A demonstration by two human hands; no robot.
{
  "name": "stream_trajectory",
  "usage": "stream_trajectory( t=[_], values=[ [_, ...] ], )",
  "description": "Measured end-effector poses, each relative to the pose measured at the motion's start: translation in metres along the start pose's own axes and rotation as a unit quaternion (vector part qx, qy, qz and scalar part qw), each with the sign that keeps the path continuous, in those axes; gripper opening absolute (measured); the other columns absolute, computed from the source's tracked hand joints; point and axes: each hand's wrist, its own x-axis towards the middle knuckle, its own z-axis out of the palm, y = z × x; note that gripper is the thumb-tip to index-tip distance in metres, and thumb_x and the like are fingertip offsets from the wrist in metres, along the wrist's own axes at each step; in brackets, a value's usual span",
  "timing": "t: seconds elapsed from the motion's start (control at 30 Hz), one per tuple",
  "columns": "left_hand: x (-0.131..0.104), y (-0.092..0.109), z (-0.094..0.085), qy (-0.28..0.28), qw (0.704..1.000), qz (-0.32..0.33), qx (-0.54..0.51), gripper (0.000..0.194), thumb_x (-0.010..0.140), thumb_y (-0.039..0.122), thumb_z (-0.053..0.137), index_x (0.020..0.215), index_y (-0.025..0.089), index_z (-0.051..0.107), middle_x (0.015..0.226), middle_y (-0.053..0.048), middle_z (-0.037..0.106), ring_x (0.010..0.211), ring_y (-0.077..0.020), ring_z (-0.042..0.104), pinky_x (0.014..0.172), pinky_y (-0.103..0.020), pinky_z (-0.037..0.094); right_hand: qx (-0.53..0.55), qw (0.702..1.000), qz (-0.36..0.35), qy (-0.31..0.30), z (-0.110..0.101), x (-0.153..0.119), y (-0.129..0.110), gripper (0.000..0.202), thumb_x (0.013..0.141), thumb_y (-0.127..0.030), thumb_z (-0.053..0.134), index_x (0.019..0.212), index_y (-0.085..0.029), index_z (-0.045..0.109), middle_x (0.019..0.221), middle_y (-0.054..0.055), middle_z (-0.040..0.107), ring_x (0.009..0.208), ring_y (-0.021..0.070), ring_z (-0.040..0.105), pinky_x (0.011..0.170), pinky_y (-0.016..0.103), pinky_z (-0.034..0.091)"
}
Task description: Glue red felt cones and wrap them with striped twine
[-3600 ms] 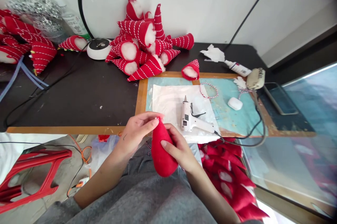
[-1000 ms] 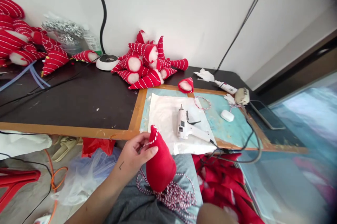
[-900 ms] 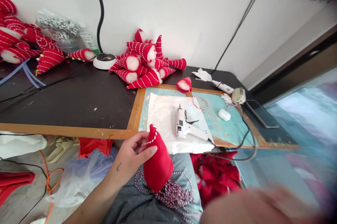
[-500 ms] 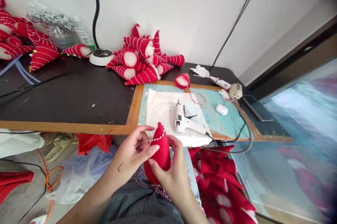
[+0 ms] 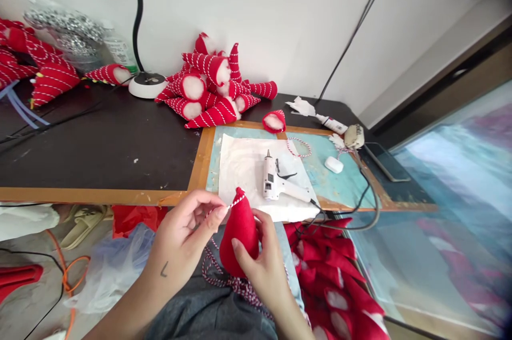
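Head: cord [image 5: 237, 201] in left grip [image 5: 182, 241]

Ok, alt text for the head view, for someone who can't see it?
A person's right hand holds a red fabric cone while the left hand pinches a red-and-white twisted cord near its tip. Beyond, a white plastic glue gun lies on a white sheet, with piled white-striped red cones behind.

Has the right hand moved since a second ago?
Yes, up and left: the right hand was below and right of the glue gun; now it holds the red cone, below and left.
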Motion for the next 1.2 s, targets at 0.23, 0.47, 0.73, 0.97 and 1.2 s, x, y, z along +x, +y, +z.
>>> stream_trajectory(
  t=[0.23, 0.47, 0.73, 0.97, 1.2],
  values=[
    [0.012, -0.018, 0.005, 0.011, 0.997, -0.054, -0.055, 0.029, 0.097, 0.050, 0.068, 0.095, 0.022, 0.064, 0.072, 0.003, 0.054, 0.063, -0.0113, 0.048, 0.058, -0.020, 0.043, 0.174, 0.979, 0.097, -0.050, -0.006, -0.006, 0.008, 0.051, 0.087, -0.041, 0.070, 0.135, -0.028, 0.057, 0.129, 0.007, 0.067, 0.112, 0.0270, 0.064, 0.099, 0.040, 0.051],
    [0.013, -0.020, 0.008, -0.002, 0.994, -0.081, -0.067, 0.037, 0.095, 0.057, 0.068, 0.095, 0.021, 0.063, 0.073, 0.002, 0.053, 0.060, -0.0116, 0.044, 0.054, -0.022, 0.037, 0.330, 0.921, 0.188, -0.083, -0.004, -0.011, 0.012, 0.050, 0.081, -0.051, 0.067, 0.125, -0.027, 0.067, 0.105, 0.007, 0.072, 0.093, 0.0271, 0.068, 0.083, 0.037, 0.055],
    [0.015, -0.015, 0.012, 0.015, 0.993, -0.074, -0.086, 0.034, 0.094, 0.054, 0.070, 0.093, 0.021, 0.063, 0.071, 0.002, 0.052, 0.058, -0.0116, 0.042, 0.052, -0.023, 0.035, 0.312, 0.931, 0.174, -0.071, 0.004, -0.009, 0.016, 0.048, 0.080, -0.046, 0.071, 0.125, -0.028, 0.069, 0.107, 0.006, 0.072, 0.091, 0.0250, 0.066, 0.082, 0.034, 0.054],
    [0.015, -0.025, 0.012, 0.011, 0.990, -0.076, -0.119, 0.031, 0.096, 0.050, 0.070, 0.096, 0.021, 0.060, 0.072, 0.003, 0.053, 0.060, -0.0112, 0.044, 0.053, -0.022, 0.036, 0.301, 0.936, 0.168, -0.067, 0.003, -0.009, 0.017, 0.049, 0.080, -0.047, 0.070, 0.126, -0.027, 0.069, 0.111, 0.006, 0.074, 0.097, 0.0270, 0.068, 0.086, 0.035, 0.055],
    [0.012, -0.032, 0.014, -0.011, 0.992, -0.096, -0.087, 0.031, 0.099, 0.052, 0.065, 0.096, 0.021, 0.059, 0.074, 0.002, 0.054, 0.065, -0.0121, 0.048, 0.060, -0.022, 0.041, 0.376, 0.908, 0.166, -0.077, 0.003, -0.011, 0.016, 0.047, 0.081, -0.046, 0.068, 0.123, -0.025, 0.070, 0.108, 0.008, 0.077, 0.091, 0.0283, 0.073, 0.083, 0.039, 0.058]
  ],
)
